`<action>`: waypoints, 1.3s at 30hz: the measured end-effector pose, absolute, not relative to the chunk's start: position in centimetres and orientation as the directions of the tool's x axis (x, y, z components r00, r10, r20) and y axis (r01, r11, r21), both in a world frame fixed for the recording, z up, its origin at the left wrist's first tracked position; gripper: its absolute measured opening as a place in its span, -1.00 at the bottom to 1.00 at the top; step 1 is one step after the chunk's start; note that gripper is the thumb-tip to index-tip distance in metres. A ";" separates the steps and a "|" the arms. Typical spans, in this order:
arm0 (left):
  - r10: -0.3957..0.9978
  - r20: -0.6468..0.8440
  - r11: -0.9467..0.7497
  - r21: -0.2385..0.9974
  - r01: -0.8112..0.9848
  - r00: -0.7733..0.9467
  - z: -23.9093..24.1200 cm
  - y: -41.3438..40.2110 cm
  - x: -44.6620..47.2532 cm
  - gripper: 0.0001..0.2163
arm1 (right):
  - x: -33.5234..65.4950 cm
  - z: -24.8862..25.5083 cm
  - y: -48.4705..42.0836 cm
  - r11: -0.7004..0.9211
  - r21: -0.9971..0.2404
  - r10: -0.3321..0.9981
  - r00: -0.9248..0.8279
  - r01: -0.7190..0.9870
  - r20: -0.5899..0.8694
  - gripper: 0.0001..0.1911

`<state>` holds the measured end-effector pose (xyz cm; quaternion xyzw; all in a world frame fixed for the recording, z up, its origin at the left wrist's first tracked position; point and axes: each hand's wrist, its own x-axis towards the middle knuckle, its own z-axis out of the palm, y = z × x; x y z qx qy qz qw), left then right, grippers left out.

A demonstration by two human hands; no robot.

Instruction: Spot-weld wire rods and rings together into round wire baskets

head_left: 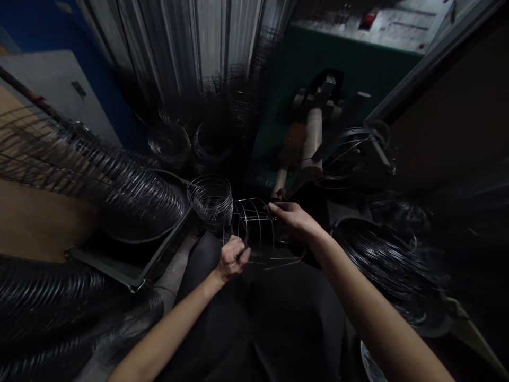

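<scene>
A round wire frame [259,220], made of thin hoops joined by straight wires, lies on its side above my lap. My left hand [234,258] is closed around its near left part. At its upper right, my right hand [290,216] pinches the frame's wire between thumb and fingers. Loose wire ends stick out to the right, below my right hand. Just left of the frame stands a stack of wire rings [210,199]. The fingertips of both hands are partly dark and hard to make out.
A green machine [358,63] with a pale cylindrical arm [314,135] stands ahead. On the left, many nested wire frames [135,185] lean over a dark crate [135,276]. Wire bundles [382,260] fill a container at right. More wire coils [169,143] sit by the corrugated wall.
</scene>
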<state>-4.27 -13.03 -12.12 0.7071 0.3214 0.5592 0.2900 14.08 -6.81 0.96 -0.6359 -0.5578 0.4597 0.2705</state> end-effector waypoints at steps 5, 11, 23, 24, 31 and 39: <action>0.970 0.238 -0.241 0.969 -0.058 -0.049 -13.0 -13.2 -6.1 -0.58 | 15.5 -3.0 -11.1 -0.229 -0.907 0.950 -0.121 0.354 -0.287 -0.63; 0.791 -0.601 0.563 0.643 -0.519 0.115 -12.1 -10.8 -6.3 -0.53 | 14.5 -8.7 -19.1 0.154 -0.684 0.982 -0.189 0.713 0.024 -0.84; 0.922 -0.385 0.341 0.746 -0.572 0.048 -12.3 -11.5 -2.5 -0.78 | 29.0 -13.4 -33.9 -0.628 -0.365 0.699 0.705 0.687 0.122 -0.61; 0.916 -0.399 0.341 0.744 -0.575 0.027 -12.4 -11.6 -2.4 -0.74 | 31.3 -14.3 -35.7 -0.765 -0.232 0.616 0.788 0.600 0.008 -0.57; 0.938 -0.276 0.138 0.852 -0.504 -0.209 -11.2 -11.5 0.0 -0.62 | 36.8 -20.2 -40.7 -0.870 0.013 0.444 0.794 0.493 -0.415 -0.55; 0.924 -0.132 -0.046 0.894 -0.445 -0.360 -9.0 -10.4 -0.2 -0.62 | 36.7 -17.1 -39.9 -0.932 -0.089 0.360 0.923 0.351 -0.138 -0.45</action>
